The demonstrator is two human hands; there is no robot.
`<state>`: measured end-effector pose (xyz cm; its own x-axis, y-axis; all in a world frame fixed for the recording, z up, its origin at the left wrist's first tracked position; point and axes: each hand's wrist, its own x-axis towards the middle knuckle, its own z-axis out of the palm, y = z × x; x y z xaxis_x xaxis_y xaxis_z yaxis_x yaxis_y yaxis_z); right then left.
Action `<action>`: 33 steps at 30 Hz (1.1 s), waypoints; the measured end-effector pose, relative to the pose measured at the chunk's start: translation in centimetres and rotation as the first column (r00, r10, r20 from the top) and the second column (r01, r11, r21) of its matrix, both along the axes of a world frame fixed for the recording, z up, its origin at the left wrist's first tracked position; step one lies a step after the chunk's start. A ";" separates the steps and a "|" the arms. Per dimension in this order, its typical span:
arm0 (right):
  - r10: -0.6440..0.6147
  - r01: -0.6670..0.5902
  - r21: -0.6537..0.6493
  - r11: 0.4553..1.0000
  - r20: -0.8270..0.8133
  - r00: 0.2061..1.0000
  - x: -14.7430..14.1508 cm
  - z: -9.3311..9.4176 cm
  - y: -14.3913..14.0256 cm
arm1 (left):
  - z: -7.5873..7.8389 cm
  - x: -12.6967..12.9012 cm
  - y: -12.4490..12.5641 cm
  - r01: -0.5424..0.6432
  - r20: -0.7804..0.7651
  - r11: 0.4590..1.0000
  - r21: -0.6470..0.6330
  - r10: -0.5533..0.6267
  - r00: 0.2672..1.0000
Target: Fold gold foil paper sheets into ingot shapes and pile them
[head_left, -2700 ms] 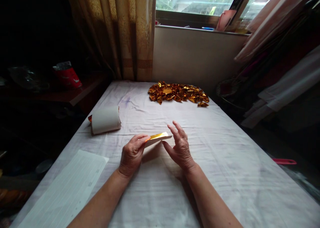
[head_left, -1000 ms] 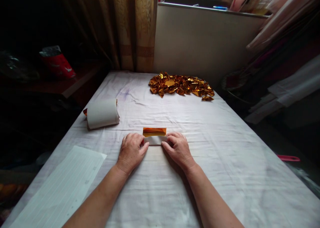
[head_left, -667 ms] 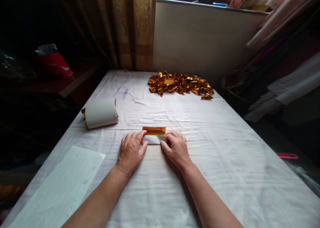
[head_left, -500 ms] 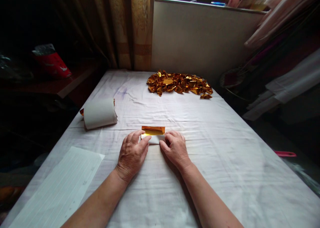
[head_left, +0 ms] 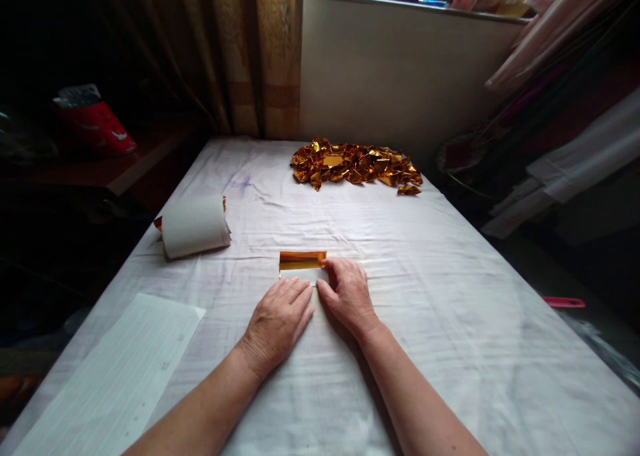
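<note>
In the middle of the cloth lies a small sheet of gold foil paper, its white backing folded up over the near part and the gold showing along the far part. My left hand lies flat with fingers stretched out, the fingertips on the near edge of the white fold. At the sheet's right end, my right hand pinches the paper between thumb and fingers. Farther back is a heap of folded gold foil pieces. A curled stack of the foil paper, white side out, rests to the left.
A lined white sheet lies on the white cloth at the near left. A red patterned container stands on a side shelf. A curtain and wall border the far edge; clothes hang at right.
My left hand has let go of the foil paper's left end and moved nearer and to the right, flattening along the near edge. The right hand stays at the right end.
</note>
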<state>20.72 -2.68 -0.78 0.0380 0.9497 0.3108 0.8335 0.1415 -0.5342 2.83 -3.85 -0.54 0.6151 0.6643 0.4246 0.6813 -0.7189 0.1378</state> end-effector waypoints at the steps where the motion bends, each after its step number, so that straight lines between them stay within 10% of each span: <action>1: 0.001 -0.001 0.013 1.000 -0.014 1.000 0.0 -0.1 0.0 | 0.0 0.0 0.0 -0.003 0.006 1.000 -0.012 0.003 1.000; 33: -0.055 0.055 -0.081 0.995 -0.003 0.998 -0.1 1.0 -0.7 | -0.1 -1.1 0.5 0.015 0.052 0.994 -0.105 -0.009 0.999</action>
<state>20.62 -3.40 0.17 0.0923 0.9682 0.2325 0.8358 0.0516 -0.5466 1.77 -3.31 -0.64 0.6027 0.6997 0.3836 0.6627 -0.7067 0.2478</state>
